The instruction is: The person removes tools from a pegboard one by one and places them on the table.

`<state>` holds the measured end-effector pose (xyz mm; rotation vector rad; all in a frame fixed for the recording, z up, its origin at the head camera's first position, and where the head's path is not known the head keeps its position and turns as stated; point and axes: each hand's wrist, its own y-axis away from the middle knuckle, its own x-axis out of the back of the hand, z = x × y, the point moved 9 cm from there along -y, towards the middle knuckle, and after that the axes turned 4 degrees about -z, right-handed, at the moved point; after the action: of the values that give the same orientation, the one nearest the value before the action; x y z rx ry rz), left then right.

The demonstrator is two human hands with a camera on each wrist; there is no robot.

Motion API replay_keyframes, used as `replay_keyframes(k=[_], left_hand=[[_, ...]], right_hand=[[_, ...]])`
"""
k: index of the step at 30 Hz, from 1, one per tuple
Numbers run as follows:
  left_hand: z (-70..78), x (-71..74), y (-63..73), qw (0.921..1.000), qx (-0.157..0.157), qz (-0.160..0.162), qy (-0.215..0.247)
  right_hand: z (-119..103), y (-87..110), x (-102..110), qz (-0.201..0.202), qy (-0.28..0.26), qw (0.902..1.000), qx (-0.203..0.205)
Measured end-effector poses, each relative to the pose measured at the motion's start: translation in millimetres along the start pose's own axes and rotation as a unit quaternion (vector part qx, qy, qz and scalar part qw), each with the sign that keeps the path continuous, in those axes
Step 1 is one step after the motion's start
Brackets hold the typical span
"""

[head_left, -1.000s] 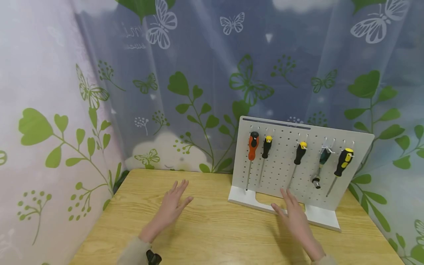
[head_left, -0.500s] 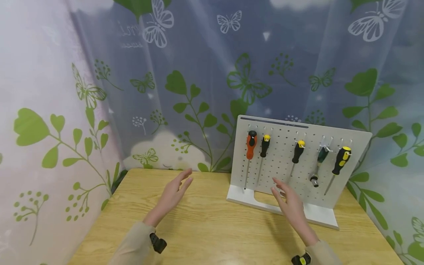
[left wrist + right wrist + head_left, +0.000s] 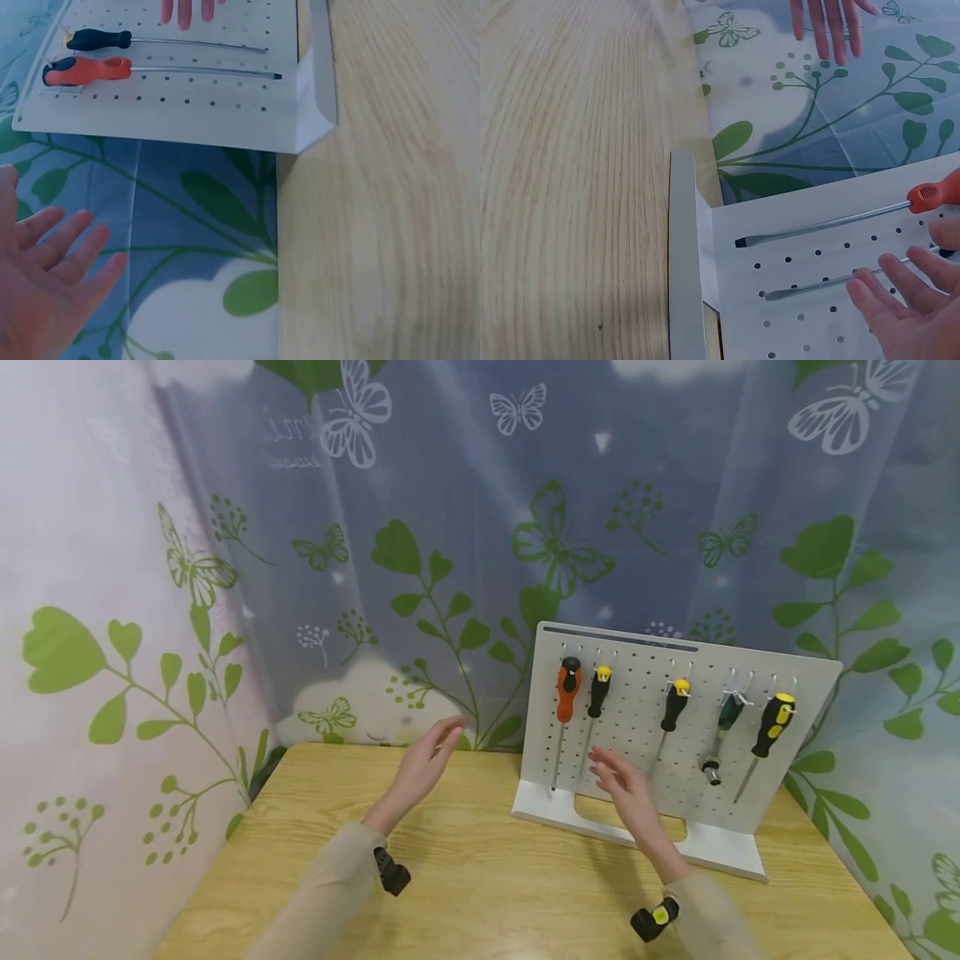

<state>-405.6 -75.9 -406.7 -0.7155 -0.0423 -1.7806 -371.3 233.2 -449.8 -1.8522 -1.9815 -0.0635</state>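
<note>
My left hand (image 3: 420, 770) hovers over the wooden table, left of a white pegboard (image 3: 637, 752), its fingers fairly straight and holding nothing. In front of the board's lower part floats my right hand (image 3: 628, 795), also holding nothing, its fingers loosely bent. The right wrist view has that hand (image 3: 919, 304) close to two screwdriver shafts; touching cannot be made out. On the board hang an orange-and-black screwdriver (image 3: 567, 692), a small black screwdriver (image 3: 598, 695) with a yellow top, another black-and-yellow screwdriver (image 3: 675, 708), a green-handled tool (image 3: 729, 714) with a metal socket-like end, and a large black-and-yellow screwdriver (image 3: 772, 727).
The board stands on a white base (image 3: 723, 847) with a cut-out at the table's back right. Behind the wooden table (image 3: 480, 877) hangs a blue curtain (image 3: 450, 527) printed with leaves and butterflies. Each wrist carries a small black device (image 3: 392, 872).
My left hand has moved right and farther forward over the table. My right hand has shifted left and slightly upward in front of the board. The tools hang as before.
</note>
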Motion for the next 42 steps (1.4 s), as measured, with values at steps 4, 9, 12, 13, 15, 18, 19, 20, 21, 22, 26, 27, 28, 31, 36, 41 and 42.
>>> replay_keyframes(k=[4, 9, 12, 13, 15, 18, 19, 20, 21, 22, 26, 27, 28, 31, 36, 41, 42], left_hand=[[8.3, -8.9, -14.5, 1.0, -0.006, -0.003, 0.003], [18.7, -20.4, -34.8, 0.9997, -0.022, -0.002, 0.006], [25.7, -27.3, -46.0, 0.9994, -0.03, -0.002, 0.015], [28.5, -29.1, -49.4, 0.9992, -0.033, -0.001, 0.021], [34.7, -33.0, -55.7, 0.9987, -0.038, 0.001, 0.033], [43.9, -38.9, -65.4, 0.9981, -0.042, 0.007, 0.044], [46.8, -41.3, -68.5, 0.9979, -0.044, 0.009, 0.047], [49.0, -44.1, -71.7, 0.9978, -0.043, 0.01, 0.049], [51.2, -46.8, -74.5, 0.9977, -0.042, 0.01, 0.053], [52.8, -49.8, -77.5, 0.9975, -0.04, 0.01, 0.057], [55.4, -63.3, -88.2, 0.9969, -0.024, -0.002, 0.075], [56.2, -66.2, -90.7, 0.9967, -0.02, -0.005, 0.078], [56.6, -69.1, -93.4, 0.9967, -0.016, -0.008, 0.079], [58.9, -76.6, -100.4, 0.9968, -0.005, -0.014, 0.079], [66.5, -87.3, -109.7, 0.9961, -0.012, -0.012, 0.087], [69.5, -93.6, -112.2, 0.9938, -0.012, 0.002, 0.111], [69.5, -94.2, -112.4, 0.993, -0.012, 0.005, 0.118]], right_hand=[[-1, -9.1, -8, 0.001, -0.009, 1.0, 0.001], [2, -18.6, -18, 0.005, -0.005, 0.9999, -0.013], [4, -22.8, -23, 0.003, 0.004, 0.9999, -0.016], [5, -24.1, -25, 0.001, 0.003, 0.9999, -0.015], [6, -26.5, -28, -0.002, 0.005, 0.9999, -0.015], [8, -29.8, -32, -0.005, 0.003, 0.9999, -0.013], [8, -31.0, -32, -0.004, -0.002, 0.9999, -0.014], [10, -32.0, -33, -0.005, -0.003, 0.9998, -0.017], [11, -33.2, -34, -0.005, -0.007, 0.9998, -0.017], [12, -34.3, -36, -0.006, -0.009, 0.9998, -0.018], [17, -37.0, -40, -0.009, -0.018, 0.9994, -0.028], [18, -37.4, -41, -0.009, -0.021, 0.9994, -0.027], [18, -37.7, -42, -0.01, -0.024, 0.9993, -0.027], [21, -38.2, -43, -0.01, -0.031, 0.9991, -0.026], [20, -37.5, -43, -0.007, -0.047, 0.9988, -0.013], [21, -37.8, -41, 0.008, -0.069, 0.9975, -0.006], [22, -37.9, -41, 0.013, -0.074, 0.9972, -0.008]])
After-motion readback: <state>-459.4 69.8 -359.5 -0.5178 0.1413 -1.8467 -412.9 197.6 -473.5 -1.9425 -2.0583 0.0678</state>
